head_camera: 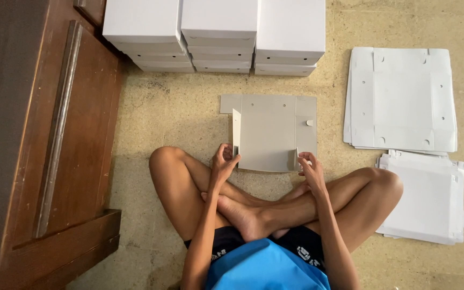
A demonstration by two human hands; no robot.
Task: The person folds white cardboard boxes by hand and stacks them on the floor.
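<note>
Both hands kept a pinching grip on the near edge of the grey cardboard blank (272,131): left hand (223,161) at its left corner, right hand (308,166) at its right. The blank lay on the floor (189,113) just beyond the crossed legs, two small flaps raised, the rest flat, so folding looked barely begun. Finished white boxes (216,35) stood stacked at the far side. Flat white blanks (401,99) lay piled to the right. Dark wooden furniture (44,145) filled the left.
</note>
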